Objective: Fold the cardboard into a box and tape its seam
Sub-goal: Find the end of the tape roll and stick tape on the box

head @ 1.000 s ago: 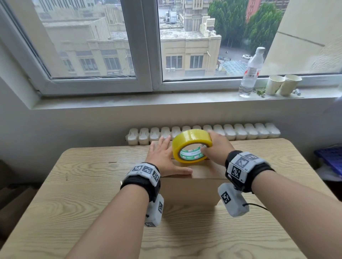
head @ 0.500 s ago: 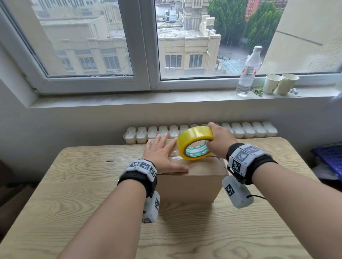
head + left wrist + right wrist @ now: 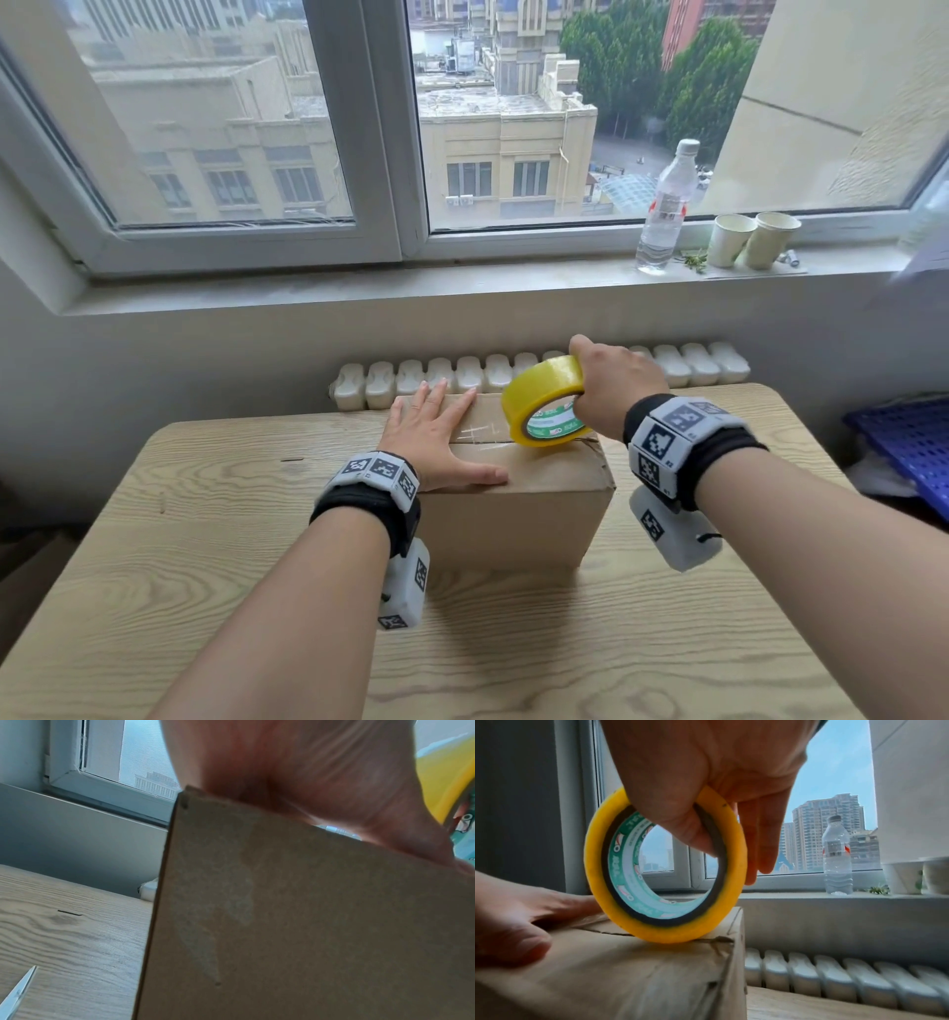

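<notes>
From your left wrist view, the palm of your left hand [image 3: 321, 787] and one brown side of the box [image 3: 295, 923] fill nearly the whole picture, so the fingers cannot be seen there. A thin pale blade-like tip [image 3: 19, 992] pokes in at the lower left corner, cut off by the edge; you cannot tell what it is. Your left forearm hides the near left corner of the box [image 3: 513, 519] in the head view.

The box stands closed on the wooden table [image 3: 154, 565], towards its far side, near the white radiator [image 3: 688, 362]. Its top flaps meet in a seam running left to right, and the right end of that seam looks creased and slightly torn. A shiny strip of clear tape [image 3: 482, 437] lies along the seam, hard to make out.

Your left hand [image 3: 436, 442] lies flat on the box top, fingers straight and spread, pressing it down. Your right hand [image 3: 613, 388] grasps the yellow tape roll [image 3: 547, 403], thumb through its green-printed core, fingers over the outer rim. The tape roll [image 3: 664, 866] stands on edge, touching the seam near the box's right end.

On the windowsill stand a water bottle [image 3: 662, 205] and two paper cups [image 3: 752, 239].
</notes>
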Demonstrator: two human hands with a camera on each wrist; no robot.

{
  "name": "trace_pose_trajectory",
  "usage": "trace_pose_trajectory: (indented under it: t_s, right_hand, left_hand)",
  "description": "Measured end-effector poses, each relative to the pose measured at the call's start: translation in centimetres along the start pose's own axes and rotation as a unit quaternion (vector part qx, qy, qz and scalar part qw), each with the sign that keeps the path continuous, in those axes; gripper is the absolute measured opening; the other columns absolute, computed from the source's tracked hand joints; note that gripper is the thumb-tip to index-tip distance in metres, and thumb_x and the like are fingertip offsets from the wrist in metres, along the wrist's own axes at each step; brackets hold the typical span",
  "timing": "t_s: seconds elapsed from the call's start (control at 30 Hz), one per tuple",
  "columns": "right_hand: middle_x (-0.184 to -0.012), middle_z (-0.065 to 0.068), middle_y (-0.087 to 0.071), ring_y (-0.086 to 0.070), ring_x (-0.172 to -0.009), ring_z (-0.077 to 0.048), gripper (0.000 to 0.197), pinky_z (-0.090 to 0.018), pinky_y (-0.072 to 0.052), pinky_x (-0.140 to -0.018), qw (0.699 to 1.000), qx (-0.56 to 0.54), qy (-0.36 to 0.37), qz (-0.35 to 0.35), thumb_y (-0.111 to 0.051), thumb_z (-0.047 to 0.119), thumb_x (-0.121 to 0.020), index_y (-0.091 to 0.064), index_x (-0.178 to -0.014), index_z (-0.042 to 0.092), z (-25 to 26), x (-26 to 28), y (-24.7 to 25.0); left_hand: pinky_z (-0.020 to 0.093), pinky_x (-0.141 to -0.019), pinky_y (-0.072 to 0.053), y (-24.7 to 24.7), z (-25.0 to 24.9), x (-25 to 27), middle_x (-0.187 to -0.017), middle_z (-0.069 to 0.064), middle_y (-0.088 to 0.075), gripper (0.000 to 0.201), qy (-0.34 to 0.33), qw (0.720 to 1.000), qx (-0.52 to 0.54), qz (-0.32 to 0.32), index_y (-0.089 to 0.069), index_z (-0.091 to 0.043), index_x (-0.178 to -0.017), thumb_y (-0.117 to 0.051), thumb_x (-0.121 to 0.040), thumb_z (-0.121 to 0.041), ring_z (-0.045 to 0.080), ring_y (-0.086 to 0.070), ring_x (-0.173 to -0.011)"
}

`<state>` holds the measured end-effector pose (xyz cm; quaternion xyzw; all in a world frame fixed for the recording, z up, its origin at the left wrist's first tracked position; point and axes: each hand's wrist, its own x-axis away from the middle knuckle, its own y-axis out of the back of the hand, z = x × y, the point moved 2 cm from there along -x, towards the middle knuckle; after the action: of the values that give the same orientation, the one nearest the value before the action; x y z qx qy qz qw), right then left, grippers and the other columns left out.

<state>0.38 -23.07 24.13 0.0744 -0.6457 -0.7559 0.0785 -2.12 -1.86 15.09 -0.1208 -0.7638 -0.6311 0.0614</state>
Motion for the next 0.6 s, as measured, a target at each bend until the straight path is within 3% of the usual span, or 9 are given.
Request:
trace_pose_trajectory:
  t_s: [0.27, 0.6]
  right_hand:
    - [-0.096, -0.005, -0.063, -0.062, -0.089, -0.033, 0.018, -0.032, -0.035, -0.065, 0.993, 0.086, 0.062, -0.059, -0.051, 0.007, -0.079, -0.039, -0.087, 0.017, 1.7, 0.2, 0.4]
    - [-0.103, -0.006, -0.062, -0.062, -0.097, -0.029, 0.016, -0.032, -0.036, -0.066, 0.984, 0.141, 0.099, -0.035, -0.048, 0.005, -0.084, -0.043, -0.093, 0.019, 3.8, -0.1, 0.4]
  left_hand:
    - [0.044, -0.118, 0.012, 0.1, 0.0, 0.1, -0.160, -0.005, 0.019, 0.119, 0.002, 1.000, 0.003, -0.001, 0.008, -0.047, -0.148, -0.048, -0.053, -0.093, 0.016, 0.021, -0.146]
    - [0.044, -0.118, 0.013, -0.1, -0.1, 0.1, -0.160, -0.006, 0.019, 0.118, 0.006, 1.000, 0.003, 0.004, 0.007, -0.048, -0.148, -0.045, -0.053, -0.094, 0.016, 0.023, -0.146]
